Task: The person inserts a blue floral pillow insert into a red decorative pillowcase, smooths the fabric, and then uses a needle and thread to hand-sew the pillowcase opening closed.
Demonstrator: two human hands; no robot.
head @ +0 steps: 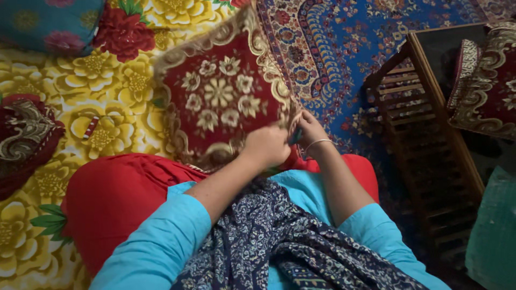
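At centre: red cushion cover [223, 99] with cream flowers and gold border stands tilted on the lap, its lower edge at six o'clock between both hands.
Left hand [267, 146]: closed in a fist on the cover's bottom edge.
Right hand [309, 129]: fingers pinched on the same edge, at three o'clock of the left; bangle [318, 143] on wrist.
Doing it well: I judge both grips should stay close together, keeping the edge taut.
Nearby: wooden rack [424, 129] at three o'clock; yellow floral sheet [102, 91] at nine.

Soft, even indoor light without glare brightens the yellow floral sheet [102, 102] at left, dims toward the wooden rack [430, 139] at right, with slight overall softness and motion blur on the cushion cover [220, 96].
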